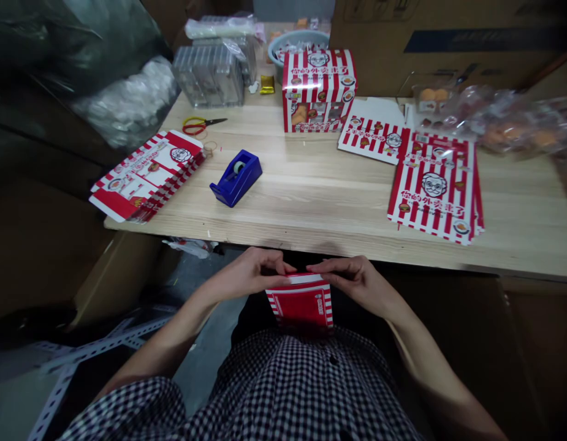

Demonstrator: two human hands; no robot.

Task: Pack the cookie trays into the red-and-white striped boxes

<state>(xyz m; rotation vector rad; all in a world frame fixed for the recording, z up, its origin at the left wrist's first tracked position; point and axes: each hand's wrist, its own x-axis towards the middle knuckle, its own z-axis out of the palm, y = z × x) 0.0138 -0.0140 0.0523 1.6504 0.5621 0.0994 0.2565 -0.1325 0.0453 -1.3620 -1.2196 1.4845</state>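
Note:
Just off the table's front edge, close to my body, I hold a small red-and-white striped carton (298, 306) with both hands. My left hand (258, 269) pinches the left of its top edge between thumb and fingers. On the other side, my right hand (354, 278) grips the same edge near its right corner. A white strip runs along the carton's top, and its lower end is hidden against my checked shirt. On the table ahead lies a blue tape dispenser (237, 177).
Striped flat cartons (149, 174) are stacked at left, more flat cartons (434, 190) at right. An assembled box (319, 92) stands at the back before a blue bowl (276, 46). Scissors (203, 124), clear plastic cases (209, 76) and bagged toys (508, 131) lie around the wooden table (311, 196).

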